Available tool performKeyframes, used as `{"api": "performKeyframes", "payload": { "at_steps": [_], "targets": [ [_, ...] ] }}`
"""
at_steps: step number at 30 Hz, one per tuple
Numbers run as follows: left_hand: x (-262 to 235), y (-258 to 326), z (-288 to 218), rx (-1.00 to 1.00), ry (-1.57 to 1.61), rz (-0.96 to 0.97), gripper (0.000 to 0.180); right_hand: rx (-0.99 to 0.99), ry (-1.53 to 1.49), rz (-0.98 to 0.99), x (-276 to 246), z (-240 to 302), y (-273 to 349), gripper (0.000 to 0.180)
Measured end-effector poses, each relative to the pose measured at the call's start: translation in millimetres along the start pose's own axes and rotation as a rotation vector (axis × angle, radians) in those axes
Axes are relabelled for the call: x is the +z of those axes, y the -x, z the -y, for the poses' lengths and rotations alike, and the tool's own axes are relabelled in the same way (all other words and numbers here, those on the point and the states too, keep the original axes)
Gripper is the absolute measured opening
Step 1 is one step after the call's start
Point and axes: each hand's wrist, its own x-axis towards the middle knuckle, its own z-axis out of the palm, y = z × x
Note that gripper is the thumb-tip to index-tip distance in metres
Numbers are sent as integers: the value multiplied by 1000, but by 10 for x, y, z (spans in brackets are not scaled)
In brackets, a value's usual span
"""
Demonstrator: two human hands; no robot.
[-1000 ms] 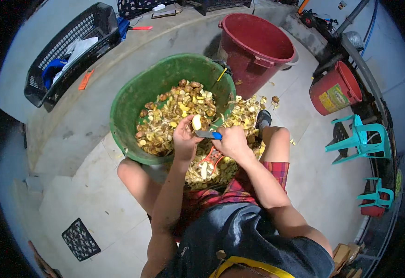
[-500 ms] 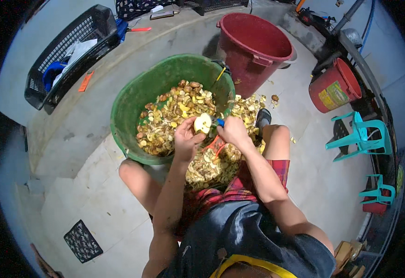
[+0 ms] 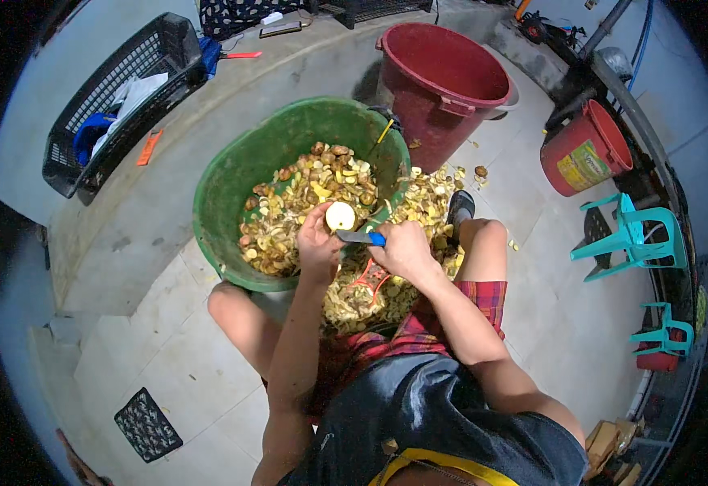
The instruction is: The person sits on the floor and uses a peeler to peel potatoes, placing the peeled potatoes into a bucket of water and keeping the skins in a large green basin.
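A pale, round cut piece of produce (image 3: pixel 340 216), its kind unclear, sits in the curled fingers of my left hand (image 3: pixel 316 240). My right hand (image 3: pixel 406 251) is wrapped round the blue handle of a knife (image 3: pixel 355 236). The blade points left and lies just below the pale cut face; whether it touches is unclear. Below both hands, a heap of thin pale slices (image 3: pixel 352 306) lies between my legs. A big green tub (image 3: pixel 232 174) stands just beyond, holding whole brown round pieces and yellowish slices. An orange-red object (image 3: pixel 367 279) rests on the heap, its kind unclear.
Beyond the tub stands a large red bin (image 3: pixel 414 97). More scraps (image 3: pixel 431 194) lie on the floor by my right foot. A smaller red bucket (image 3: pixel 584 154) and teal stools (image 3: pixel 633 235) are at right. A black crate (image 3: pixel 119 89) sits on the left ledge.
The pale piece has moved slightly left and turned, its round cut face now showing. My right hand has shifted a little left and down, and the knife blade now points left below the piece.
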Motion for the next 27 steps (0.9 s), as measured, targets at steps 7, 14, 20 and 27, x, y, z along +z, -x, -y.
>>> {"api": "performKeyframes", "payload": {
  "at_steps": [7,14,20,27],
  "targets": [
    [21,-3,-94,-75,1,78,69,261,-516,-292,-125,-544,-305,20],
    [243,142,-40,-304,126,311,77,125,-425,-489,-321,-667,-657,22],
    [185,178,37,-299,94,148,76,-103,-227,-397,-306,-516,-452,18],
    [234,101,41,-293,200,160,58,136,-465,-456,-242,-687,-484,20]
  ]
}}
